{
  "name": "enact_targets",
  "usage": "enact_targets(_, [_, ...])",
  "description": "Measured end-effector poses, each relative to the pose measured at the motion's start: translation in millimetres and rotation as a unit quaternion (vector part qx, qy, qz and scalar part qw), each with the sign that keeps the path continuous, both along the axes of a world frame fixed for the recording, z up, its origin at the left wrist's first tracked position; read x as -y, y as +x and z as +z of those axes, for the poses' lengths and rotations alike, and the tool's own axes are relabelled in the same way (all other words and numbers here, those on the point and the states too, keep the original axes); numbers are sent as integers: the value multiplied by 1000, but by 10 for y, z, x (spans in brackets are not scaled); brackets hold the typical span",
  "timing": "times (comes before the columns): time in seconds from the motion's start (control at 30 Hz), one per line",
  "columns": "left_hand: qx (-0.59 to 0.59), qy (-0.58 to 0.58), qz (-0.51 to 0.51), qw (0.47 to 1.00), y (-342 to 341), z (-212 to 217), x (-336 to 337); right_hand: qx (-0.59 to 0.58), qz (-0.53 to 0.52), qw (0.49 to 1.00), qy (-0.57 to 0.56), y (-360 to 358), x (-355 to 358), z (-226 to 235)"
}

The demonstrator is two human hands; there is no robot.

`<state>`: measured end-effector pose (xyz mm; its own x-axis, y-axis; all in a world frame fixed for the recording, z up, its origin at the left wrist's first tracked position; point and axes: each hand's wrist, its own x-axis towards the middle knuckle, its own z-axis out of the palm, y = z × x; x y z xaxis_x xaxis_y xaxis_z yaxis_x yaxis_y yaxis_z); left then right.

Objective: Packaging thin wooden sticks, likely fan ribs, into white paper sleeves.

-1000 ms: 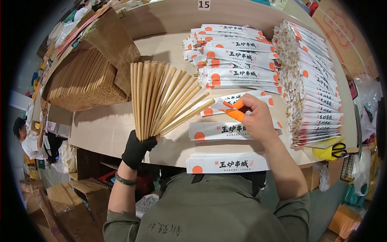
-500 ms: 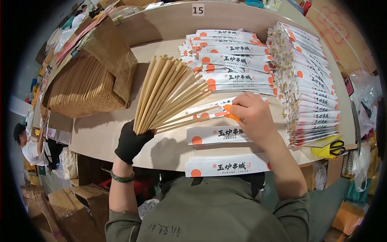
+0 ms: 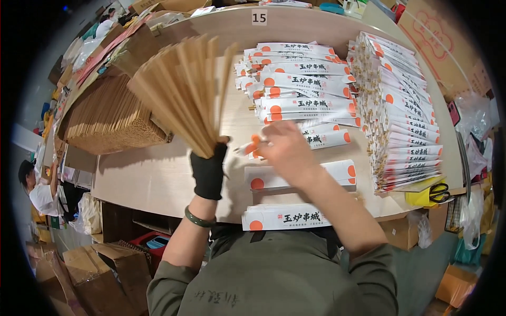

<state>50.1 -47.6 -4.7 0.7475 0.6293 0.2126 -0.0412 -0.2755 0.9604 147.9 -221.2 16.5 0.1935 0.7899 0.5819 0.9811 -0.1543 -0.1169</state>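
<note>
In a black fingerless glove, my left hand point(image 3: 209, 171) grips a fanned bundle of wooden chopsticks point(image 3: 197, 95) at its lower end, the sticks pointing up and blurred by motion. My right hand point(image 3: 290, 152), with orange covers on its fingertips, is closed in a pinch just right of the bundle. Motion smears it, and what it pinches cannot be made out. A blurred white strip point(image 3: 334, 120) shows beyond it. Below the right hand lie white paper chopstick sleeves with orange dots, one pile point(image 3: 263, 178) on the table and another point(image 3: 284, 217) at the front edge.
Filled sleeves form a pile point(image 3: 308, 81) at the back middle and a taller stack point(image 3: 406, 121) at right. A cardboard box point(image 3: 145, 50) at left holds tightly packed thin brown pieces point(image 3: 105, 116). Black-handled scissors point(image 3: 439, 193) sit at the right edge. Another person point(image 3: 45, 195) is far left.
My left hand has moved right and slightly up, and the bundle now leans left. My right hand has moved left and away from the stick ends it was touching.
</note>
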Motion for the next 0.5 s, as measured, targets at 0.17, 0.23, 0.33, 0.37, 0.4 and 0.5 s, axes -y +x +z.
enact_targets(0.17, [-98, 166, 160, 968, -373, -722, -418, -63, 19, 993, -96, -330, 419, -179])
enact_targets(0.23, [-106, 173, 113, 973, -416, -658, -436, -20, 36, 987, -157, -404, 486, -267])
enact_targets(0.33, [-127, 165, 54, 977, -433, -481, -413, -13, 34, 990, -136, -392, 512, -311])
enact_targets(0.37, [-121, 131, 45, 983, -471, -479, -399, -39, 26, 991, -123, -411, 546, -367])
enact_targets(0.4, [-117, 97, 36, 988, -507, -467, -393, -65, 17, 992, -110, -422, 549, -400])
enact_targets(0.5, [-108, 74, 29, 991, -589, -345, -366, -141, -14, 988, -67, -431, 523, -403])
